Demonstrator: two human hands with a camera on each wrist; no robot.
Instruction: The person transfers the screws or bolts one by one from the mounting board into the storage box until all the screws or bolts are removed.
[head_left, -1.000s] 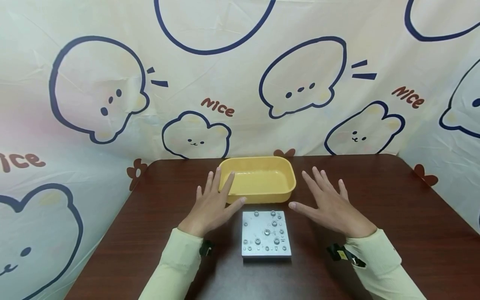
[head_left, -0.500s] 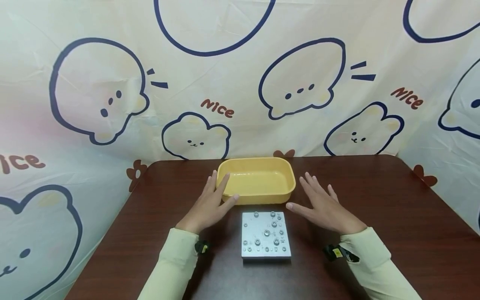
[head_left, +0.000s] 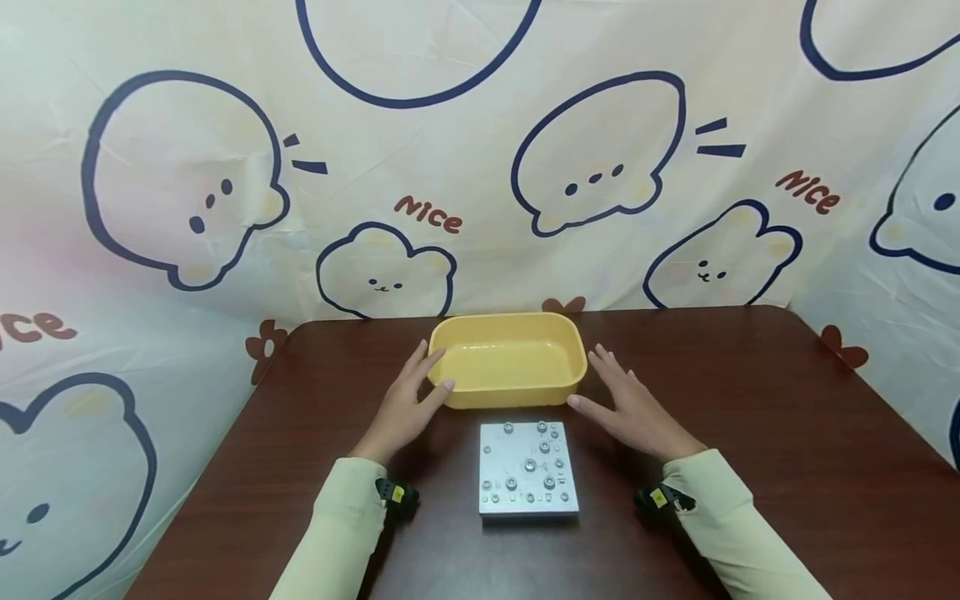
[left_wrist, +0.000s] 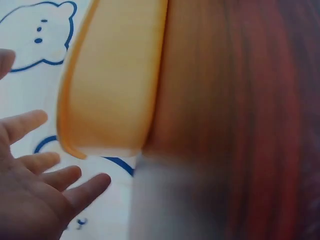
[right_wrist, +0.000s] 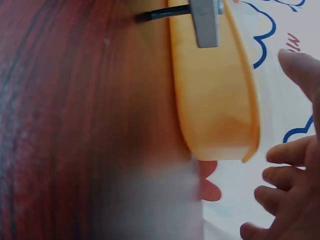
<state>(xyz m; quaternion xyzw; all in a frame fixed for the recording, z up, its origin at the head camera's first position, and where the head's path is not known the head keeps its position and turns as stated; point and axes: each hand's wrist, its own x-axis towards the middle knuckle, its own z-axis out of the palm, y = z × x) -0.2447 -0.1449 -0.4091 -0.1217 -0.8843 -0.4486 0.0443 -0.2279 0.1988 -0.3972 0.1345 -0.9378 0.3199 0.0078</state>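
Note:
A yellow rectangular plastic basin (head_left: 510, 397) stands near the far edge of the table. Beside its left end is my left hand (head_left: 397, 417), fingers spread; whether the fingertips touch the rim cannot be told from the head view. In the left wrist view those fingers (left_wrist: 87, 192) look apart from the basin's wall. My right hand (head_left: 637, 412) hovers just off the right end with its fingers extended, and the right wrist view shows a gap between them and the basin. In front of the basin lies a square silver metal block (head_left: 517, 487) studded with several screws.
The dark brown wooden table (head_left: 300, 500) carries the basin and the block. Behind and beside it hangs a pale cloth (head_left: 480, 150) printed with cartoon bears. Each wrist wears a small black strap device (head_left: 397, 496).
Both hands have shifted: the left hand slid left and slightly down to the basin's end, and the right hand moved inward toward the other end. The basin and block have stayed put.

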